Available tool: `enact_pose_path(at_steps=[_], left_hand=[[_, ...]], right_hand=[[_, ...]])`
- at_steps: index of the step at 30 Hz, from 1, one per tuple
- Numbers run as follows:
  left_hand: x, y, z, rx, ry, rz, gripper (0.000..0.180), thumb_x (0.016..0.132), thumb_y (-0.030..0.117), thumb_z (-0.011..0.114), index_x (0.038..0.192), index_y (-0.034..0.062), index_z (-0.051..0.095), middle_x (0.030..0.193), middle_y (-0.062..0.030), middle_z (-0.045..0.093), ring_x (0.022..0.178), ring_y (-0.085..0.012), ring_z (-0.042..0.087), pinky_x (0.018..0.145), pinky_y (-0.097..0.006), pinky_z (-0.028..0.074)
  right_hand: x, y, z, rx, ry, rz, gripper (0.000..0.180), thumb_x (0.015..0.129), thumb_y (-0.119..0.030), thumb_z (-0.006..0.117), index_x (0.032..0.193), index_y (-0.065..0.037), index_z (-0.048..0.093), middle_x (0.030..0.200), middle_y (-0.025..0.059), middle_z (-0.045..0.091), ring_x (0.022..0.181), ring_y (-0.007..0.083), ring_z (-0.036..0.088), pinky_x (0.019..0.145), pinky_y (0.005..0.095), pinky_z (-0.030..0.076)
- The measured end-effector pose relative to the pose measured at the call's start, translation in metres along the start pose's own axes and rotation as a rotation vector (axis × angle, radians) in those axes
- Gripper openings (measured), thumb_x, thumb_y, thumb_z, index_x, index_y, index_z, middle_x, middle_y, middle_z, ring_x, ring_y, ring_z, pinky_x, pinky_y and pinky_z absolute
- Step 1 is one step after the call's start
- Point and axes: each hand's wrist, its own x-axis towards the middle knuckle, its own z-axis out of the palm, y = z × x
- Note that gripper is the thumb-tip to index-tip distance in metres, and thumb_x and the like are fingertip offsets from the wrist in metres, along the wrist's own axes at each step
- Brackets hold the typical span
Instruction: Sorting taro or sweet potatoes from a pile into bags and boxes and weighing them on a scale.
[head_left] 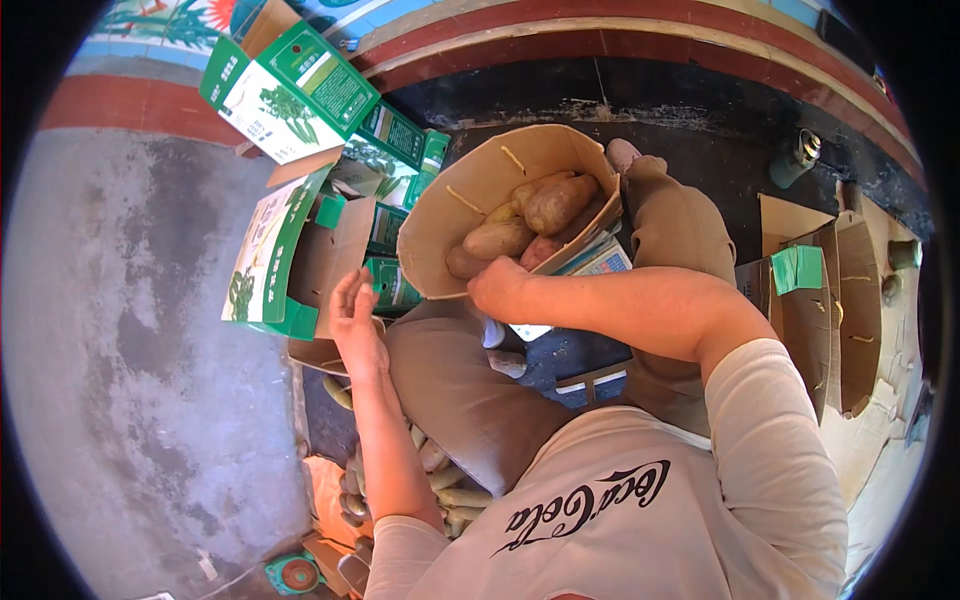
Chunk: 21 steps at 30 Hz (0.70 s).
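An open cardboard box (440,220) with yellow cord loops stands between my knees. Inside it lie several large tubers (500,238), brownish to reddish, that look like sweet potatoes. At the box's near rim is my right hand (500,288), its fingers closed over the edge; the fingertips are partly hidden. My left hand (356,318) is raised beside a green-and-white carton (268,250), palm up, with its fingers loosely curled and apart and nothing in it. Under the box's right side, a pale flat device with a panel (604,262) partly shows.
More green-and-white cartons (300,90) are stacked at the far left. Loose tubers (460,497) lie on the floor by my left leg. On the right stand opened cardboard boxes (855,330). A dark cylindrical container (797,160) is at the far right, near the wall.
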Motion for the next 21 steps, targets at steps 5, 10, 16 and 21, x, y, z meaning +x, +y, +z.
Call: enact_pose_path(at_steps=[5,10,16,21], left_hand=[[0.002,-0.007,-0.015,0.009,0.125,0.066,0.025,0.087,0.014,0.057,0.108,0.0008,0.053,0.112,-0.0125,0.058,0.106,-0.0195,0.054,0.084,-0.029,0.043],[0.0,-0.006,-0.027,0.009,0.191,0.072,0.02,0.087,0.01,0.054,0.104,-0.0017,0.055,0.103,-0.0112,0.061,0.096,-0.0174,0.058,0.08,-0.028,0.045],[-0.003,-0.011,-0.034,-0.001,0.215,0.102,0.019,0.088,0.012,0.054,0.1,-0.0025,0.057,0.101,-0.0123,0.062,0.096,-0.0184,0.059,0.08,-0.028,0.046],[-0.006,-0.009,-0.033,0.009,0.217,0.078,0.019,0.089,0.014,0.053,0.099,-0.0019,0.057,0.101,-0.0123,0.063,0.097,-0.0184,0.059,0.079,-0.028,0.045]], right_hand=[[-0.005,0.018,-0.014,0.027,0.02,0.018,0.015,0.077,-0.018,0.059,0.087,-0.012,0.069,0.089,0.0062,0.068,0.085,0.0206,0.065,0.061,0.0343,0.051],[-0.013,0.037,-0.039,0.098,0.168,0.061,0.017,0.077,-0.022,0.059,0.085,-0.009,0.066,0.085,0.0092,0.067,0.082,0.0248,0.065,0.066,0.036,0.051],[-0.016,0.05,-0.054,0.155,0.153,0.127,0.02,0.079,-0.026,0.059,0.086,-0.007,0.065,0.088,0.0112,0.066,0.086,0.0268,0.063,0.07,0.0376,0.05],[-0.021,0.053,-0.062,0.146,0.142,0.125,0.02,0.08,-0.025,0.056,0.086,-0.009,0.066,0.087,0.0097,0.066,0.086,0.0274,0.063,0.071,0.0385,0.05]])
